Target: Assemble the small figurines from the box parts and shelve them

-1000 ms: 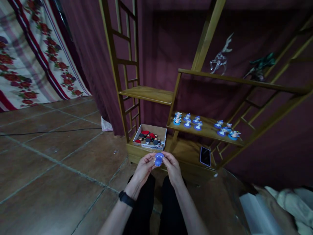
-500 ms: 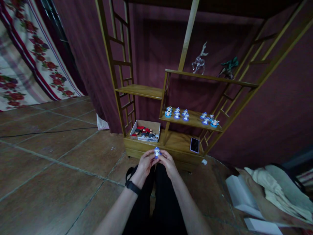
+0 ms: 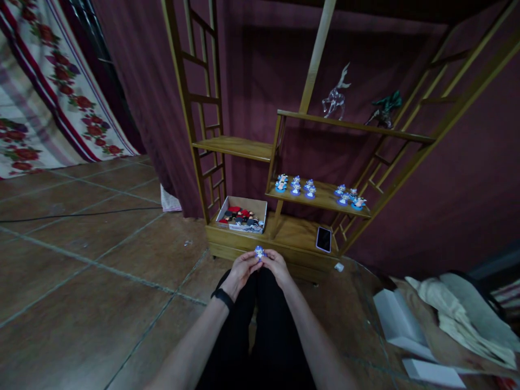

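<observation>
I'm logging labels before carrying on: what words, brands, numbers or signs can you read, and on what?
No text can be read.
Box: what may be printing on its front, too small and blurred to read.
Phone: dark screen, nothing legible.
Held figurine: too small to make out any lettering.

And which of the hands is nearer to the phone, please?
The right hand. It is in front of the phone and to its left; the left hand is farther left, on the other side of the small figurine.
</observation>
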### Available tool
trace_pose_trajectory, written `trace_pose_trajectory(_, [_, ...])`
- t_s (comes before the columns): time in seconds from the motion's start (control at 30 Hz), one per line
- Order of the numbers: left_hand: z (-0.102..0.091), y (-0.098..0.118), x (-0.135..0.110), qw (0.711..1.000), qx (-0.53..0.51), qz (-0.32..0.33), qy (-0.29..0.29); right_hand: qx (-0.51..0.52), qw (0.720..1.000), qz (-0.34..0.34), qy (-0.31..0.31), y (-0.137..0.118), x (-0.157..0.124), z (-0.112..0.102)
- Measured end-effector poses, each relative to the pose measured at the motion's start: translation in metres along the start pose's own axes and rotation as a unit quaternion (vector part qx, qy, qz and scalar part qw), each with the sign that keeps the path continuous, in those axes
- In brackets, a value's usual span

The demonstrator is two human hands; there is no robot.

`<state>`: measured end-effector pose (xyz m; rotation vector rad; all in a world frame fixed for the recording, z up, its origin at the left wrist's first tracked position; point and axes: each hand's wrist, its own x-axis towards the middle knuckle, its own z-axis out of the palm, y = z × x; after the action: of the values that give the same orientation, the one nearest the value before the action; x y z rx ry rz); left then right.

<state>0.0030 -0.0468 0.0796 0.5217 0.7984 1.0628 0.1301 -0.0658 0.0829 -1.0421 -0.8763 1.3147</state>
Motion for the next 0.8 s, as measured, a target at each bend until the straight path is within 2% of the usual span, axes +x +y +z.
trace_pose_trajectory(0.17, [0.006, 0.003, 0.014, 1.0, 0.011, -0.009, -0.017, 0.002, 1.0, 0.005, 0.026, 0.01, 0.022, -0.004])
trace_pose_trajectory(0.3, [0.01, 0.005, 0.024, 0.999, 0.03, 0.013, 0.008, -0.001, 1.0, 0.0, 0.011, 0.018, 0.037, -0.008])
trace_pose_trajectory(0.5, [0.006, 0.003, 0.041, 0.996, 0.078, 0.032, -0.01, -0.069, 0.997, -0.01, 0.011, 0.027, 0.056, -0.015])
trace_pose_trajectory(0.8, [0.004, -0.006, 0.063, 0.992, 0.124, 0.033, -0.003, -0.089, 0.996, 0.009, 0.009, 0.035, 0.071, -0.024])
